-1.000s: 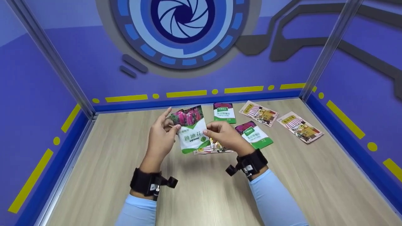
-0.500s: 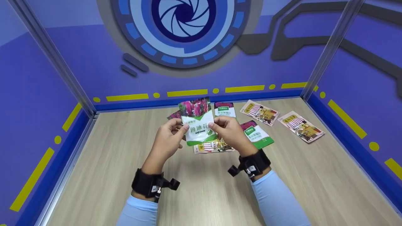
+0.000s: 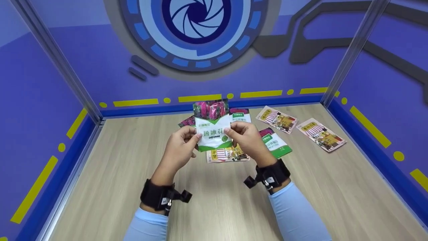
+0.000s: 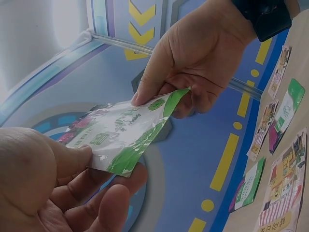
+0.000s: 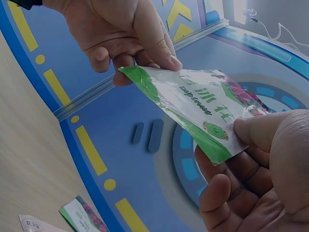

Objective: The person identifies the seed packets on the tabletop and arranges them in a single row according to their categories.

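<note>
Both hands hold up a flat seed packet [image 3: 213,129], white and green with pink lupin flowers printed on top. My left hand [image 3: 179,147] pinches its left edge between thumb and fingers. The right hand [image 3: 249,142] pinches the opposite edge the same way. In the head view the packet stands upright, its printed front facing me. Both wrist views show thumbs on the front and fingers behind; the packet is raised off the table. It partly covers a striped, pink-edged packet [image 3: 227,156] lying on the table below.
More green-and-white flower packets lie behind the hands: one at the back [image 3: 241,117], one on the right [image 3: 278,146], and a partly hidden one on the left [image 3: 188,121]. Two pink-edged packets [image 3: 277,119] lie farther right. Blue-purple panels [image 3: 160,87] enclose the wooden table [image 3: 113,174].
The seed packet has moved up and slightly right and turned from tilted to upright. My left hand has moved right with it, its fingers now closer in. Another packet shows behind it.
</note>
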Motion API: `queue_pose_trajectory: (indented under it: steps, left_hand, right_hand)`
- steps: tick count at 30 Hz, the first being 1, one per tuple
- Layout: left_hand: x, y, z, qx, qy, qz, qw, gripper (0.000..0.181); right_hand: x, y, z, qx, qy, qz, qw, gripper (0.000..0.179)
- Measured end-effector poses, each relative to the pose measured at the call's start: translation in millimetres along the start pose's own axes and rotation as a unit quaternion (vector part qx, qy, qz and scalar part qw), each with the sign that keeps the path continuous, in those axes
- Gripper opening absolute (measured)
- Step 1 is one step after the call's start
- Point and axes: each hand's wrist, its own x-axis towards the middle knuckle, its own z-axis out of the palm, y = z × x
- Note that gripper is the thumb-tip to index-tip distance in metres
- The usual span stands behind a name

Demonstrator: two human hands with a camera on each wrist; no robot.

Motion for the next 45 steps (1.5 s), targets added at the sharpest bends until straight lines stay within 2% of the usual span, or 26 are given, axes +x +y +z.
queue_pose_trajectory:
  steps: [14,35,45]
  left_hand:
    - [-4.3,6.7,-1.0,0.0,0.001,0.017,0.9999,0.011]
    - [-10.5,15.7,0.1,0.018,0.014,0.025,0.9994,0.011]
    - [-15.5,21.4,-1.1,0.016,0.011,0.05,0.9986,0.008]
  right_hand:
    - [-4.1,-5,0,0.018,-0.007,-0.009,0.9998,0.021]
    - [-6.5,-11,-2,0.03,-0.004,-0.025,0.9992,0.018]
    - [-8.5,-15,-3,0.032,-0.008,-0.04,0.9987,0.019]
